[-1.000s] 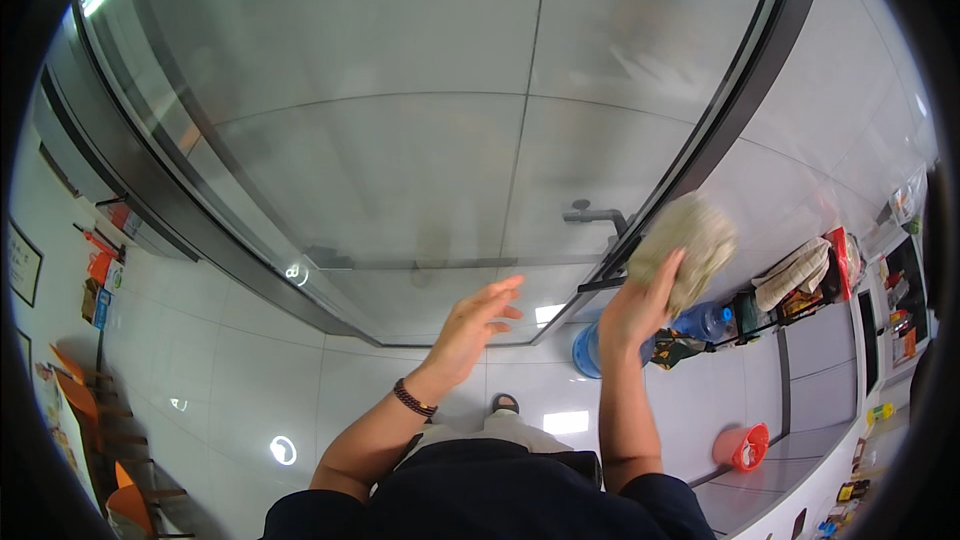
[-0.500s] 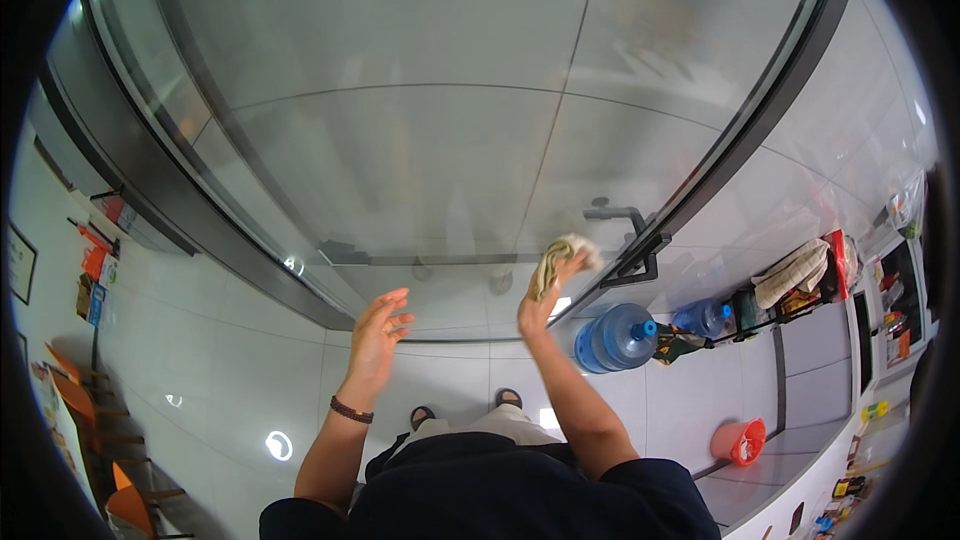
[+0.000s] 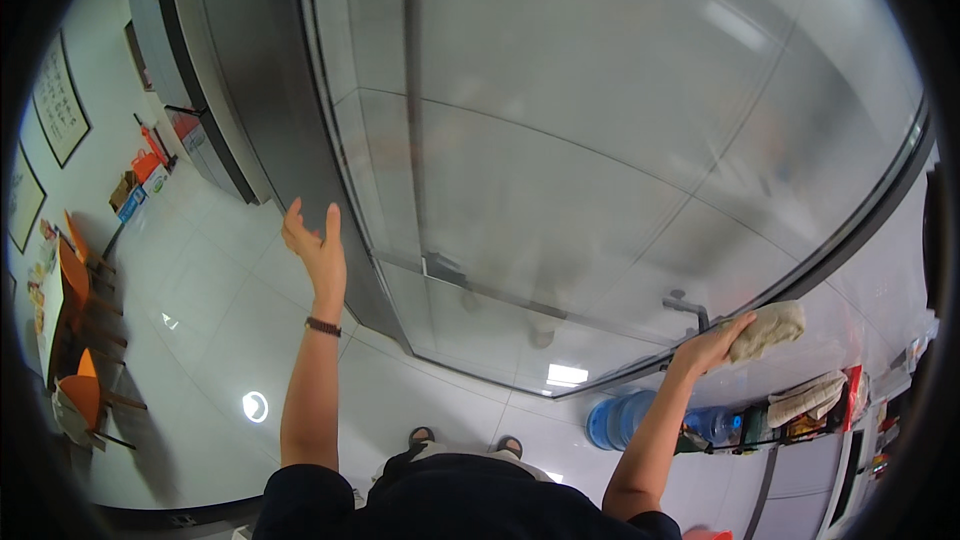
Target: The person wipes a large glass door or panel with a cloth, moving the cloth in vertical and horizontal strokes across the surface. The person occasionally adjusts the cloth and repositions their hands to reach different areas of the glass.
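Beyond my left hand [image 3: 318, 255], a white wall [image 3: 108, 75] bears framed sheets [image 3: 60, 105]. Lower, well left of that hand, orange chairs [image 3: 82, 380] line a table [image 3: 50, 315]. A glossy white tiled floor [image 3: 210, 270] runs below me, mirroring a bright ring of light [image 3: 255, 406] down left of my left hand; a rectangular glare [image 3: 567, 375] shines between my hands, nearer the right [image 3: 710, 345].

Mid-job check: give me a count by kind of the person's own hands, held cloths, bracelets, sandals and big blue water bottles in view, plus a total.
Hands: 2 (left hand, right hand)
Held cloth: 1, in the right hand
Bracelet: 1, on the left wrist
Sandals: 2
Blue water bottles: 2
Total: 8
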A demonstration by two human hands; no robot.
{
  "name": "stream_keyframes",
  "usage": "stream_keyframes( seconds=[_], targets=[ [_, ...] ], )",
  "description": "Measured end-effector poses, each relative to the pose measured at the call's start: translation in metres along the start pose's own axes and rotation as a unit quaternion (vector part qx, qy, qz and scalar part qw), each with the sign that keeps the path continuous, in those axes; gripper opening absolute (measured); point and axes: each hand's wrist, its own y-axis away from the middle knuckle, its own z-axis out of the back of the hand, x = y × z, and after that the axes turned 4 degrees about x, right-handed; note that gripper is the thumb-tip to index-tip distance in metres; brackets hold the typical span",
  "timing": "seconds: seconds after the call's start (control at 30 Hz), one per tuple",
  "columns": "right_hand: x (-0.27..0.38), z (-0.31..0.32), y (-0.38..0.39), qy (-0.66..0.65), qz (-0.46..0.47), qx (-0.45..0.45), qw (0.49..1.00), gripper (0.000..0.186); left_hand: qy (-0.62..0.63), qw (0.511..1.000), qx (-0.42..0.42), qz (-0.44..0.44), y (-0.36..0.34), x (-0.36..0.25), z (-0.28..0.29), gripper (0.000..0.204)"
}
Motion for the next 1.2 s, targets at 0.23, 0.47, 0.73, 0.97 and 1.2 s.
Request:
stream_keyframes(
  seconds=[0.23, 0.47, 0.73, 0.97, 1.2],
  targets=[
    [-0.019, -0.094, 0.049, 0.199, 0.231, 0.074, 0.95, 0.062, 0.076, 0.982, 0.164, -0.054, -0.049, 0.012, -0.006, 0.062],
    [0.016, -0.218, 0.22, 0.27, 0.444, 0.26, 0.814, 0.058, 0.113, 0.956, 0.269, -0.008, -0.065, 0.012, -0.017, 0.055],
    [0.058, -0.255, 0.239, 0.253, 0.581, 0.469, 0.615, 0.055, 0.141, 0.96, 0.24, -0.04, -0.067, 0.023, -0.03, 0.06],
    [0.078, -0.187, 0.062, 0.321, 0.565, 0.261, 0.714, 0.041, 0.167, 0.966, 0.179, -0.083, -0.063, 0.024, -0.032, 0.048],
    [0.043, -0.075, -0.13, 0.171, 0.445, 0.123, 0.871, 0.063, 0.163, 0.973, 0.157, -0.052, -0.06, 0.031, -0.038, 0.051]
  ],
)
